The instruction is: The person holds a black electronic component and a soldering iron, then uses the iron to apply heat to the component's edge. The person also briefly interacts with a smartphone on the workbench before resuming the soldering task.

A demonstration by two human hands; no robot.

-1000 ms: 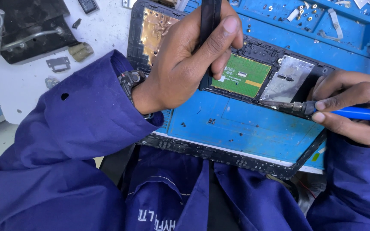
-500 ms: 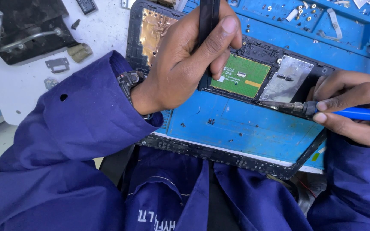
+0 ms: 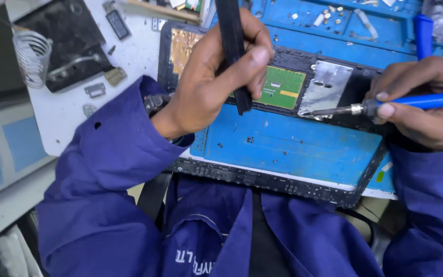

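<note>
- While both hands work over the frame, the right hand holds a blue-handled iron; fingers closed narrow round the handle near its metal collar.
- Iron lies nearly level, long axis running leftward from the right fingers; tip meets the lower left corner of the foil shield.
- Left hand grips a black pry bar, thumb and fingers pinched tight on it.
- Bar stands steep, long axis up-down; lower end comes down just below the left fingers, at the near edge of the green board.
- Shield sits between the two hands, just right of the board; the iron tip reaches it, the bar end stays apart to its left.
- Blue mat lies nearer the body than both sets of fingers.
- Wire coil well off to the left on the worktop.
</note>
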